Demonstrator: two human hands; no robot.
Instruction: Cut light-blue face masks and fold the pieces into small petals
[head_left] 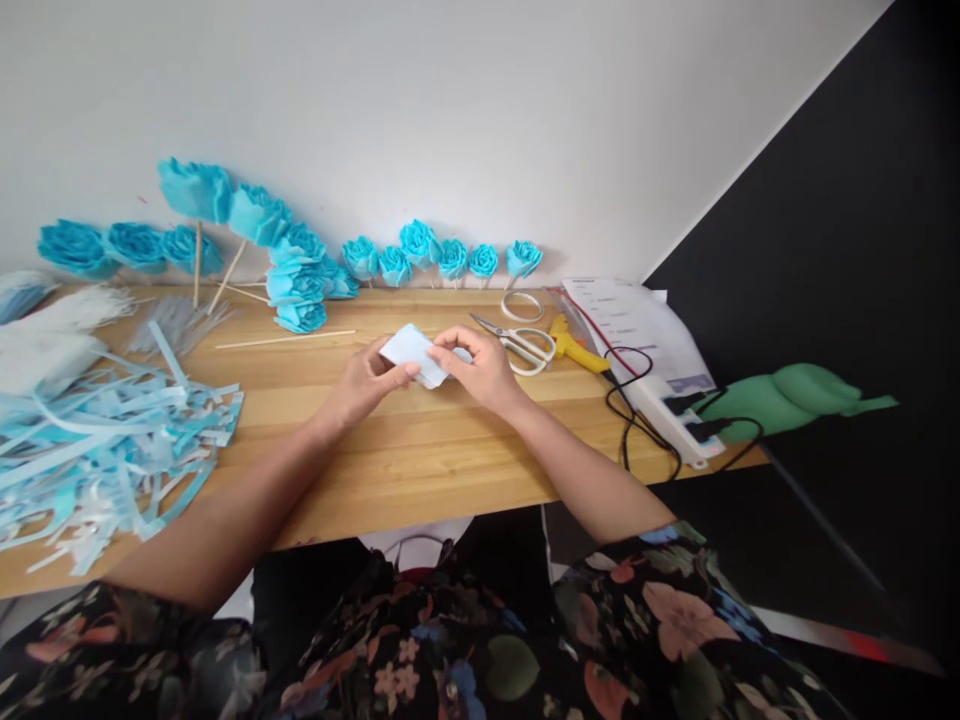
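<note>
Between my two hands, above the middle of the wooden table, is a small stack of pale blue paper pieces (409,347). My left hand (373,378) grips its left side, thumb along the lower edge. On the right side, the thumb and fingers of my right hand (474,362) pinch the paper, and a bit of pale material shows beneath those fingers. Scissors with white handles (527,350) lie just right of my right hand. A thin wooden stick (285,340) rests on the table to the left of my left hand.
Blue paper flowers (420,245) on sticks stand along the wall. Pale blue paper strips (112,450) heap up at the left. At the right are a tape roll (523,306), a yellow glue gun (576,347), printed sheets (637,325) and a power strip (679,425) with black cables.
</note>
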